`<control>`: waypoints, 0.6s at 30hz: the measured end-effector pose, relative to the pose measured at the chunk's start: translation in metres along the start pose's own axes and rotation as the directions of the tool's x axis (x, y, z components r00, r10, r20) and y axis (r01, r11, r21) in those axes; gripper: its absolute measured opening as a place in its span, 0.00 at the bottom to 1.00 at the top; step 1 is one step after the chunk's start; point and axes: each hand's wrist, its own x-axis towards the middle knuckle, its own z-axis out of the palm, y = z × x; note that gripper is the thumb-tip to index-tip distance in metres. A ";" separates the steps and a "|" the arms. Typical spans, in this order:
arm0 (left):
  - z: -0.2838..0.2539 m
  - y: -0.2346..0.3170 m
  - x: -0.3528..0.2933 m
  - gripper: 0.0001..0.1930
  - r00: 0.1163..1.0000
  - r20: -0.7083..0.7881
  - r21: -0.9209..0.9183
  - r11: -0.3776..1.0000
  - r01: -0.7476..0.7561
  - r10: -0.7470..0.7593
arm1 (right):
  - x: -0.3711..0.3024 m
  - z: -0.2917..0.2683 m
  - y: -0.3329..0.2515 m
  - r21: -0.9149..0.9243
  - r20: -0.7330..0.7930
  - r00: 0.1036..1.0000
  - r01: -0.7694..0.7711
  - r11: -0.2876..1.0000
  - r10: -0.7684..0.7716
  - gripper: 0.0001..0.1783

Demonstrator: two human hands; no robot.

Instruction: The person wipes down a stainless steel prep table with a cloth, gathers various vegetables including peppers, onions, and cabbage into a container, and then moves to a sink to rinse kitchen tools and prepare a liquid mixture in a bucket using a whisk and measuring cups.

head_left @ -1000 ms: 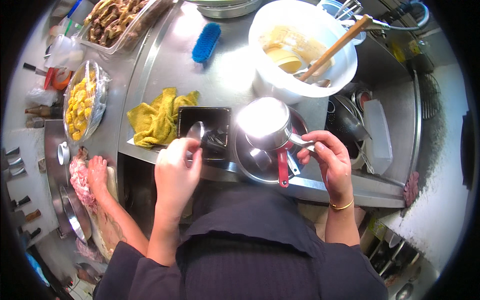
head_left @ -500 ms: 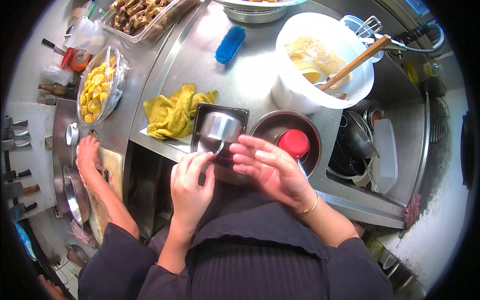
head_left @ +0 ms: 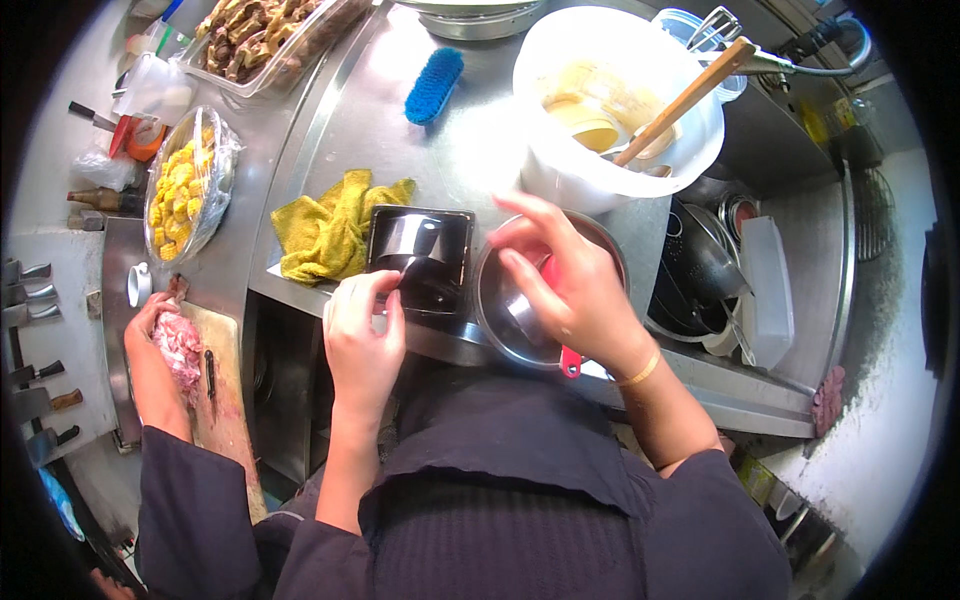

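Note:
My left hand point(head_left: 365, 330) is in a pinch at the near left edge of a black rectangular container point(head_left: 437, 291). A metal measuring cup point(head_left: 415, 236) shows partly inside it, low among dark reflections, its handle running toward my pinched fingers. My right hand point(head_left: 565, 285) hovers over a round metal bowl point(head_left: 492, 300), fingers apart and slightly curled, holding nothing. Below it in the bowl is a red measuring cup, mostly covered by the hand; a red handle point(head_left: 571, 363) sticks out over the near rim.
A yellow cloth point(head_left: 330, 225), blue brush point(head_left: 434, 87) and tall white bucket point(head_left: 560, 165) with a wooden-handled utensil point(head_left: 685, 100) surround the work area. Leftward, another person's hand point(head_left: 150, 340) holds raw meat point(head_left: 178, 350) on a cutting board point(head_left: 222, 395). Wrapped corn point(head_left: 180, 200) stands beyond.
The metal cup sits lower in the black container. My right hand has moved from beside it to above the bowl, covering the red cup. The other person's hand now holds visible meat.

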 end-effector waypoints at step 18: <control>0.001 0.008 0.000 0.12 0.992 0.082 -0.104 0.991 -0.083 0.091 | 0.022 0.040 0.005 -0.227 -0.050 0.996 0.062 0.972 -0.076 0.26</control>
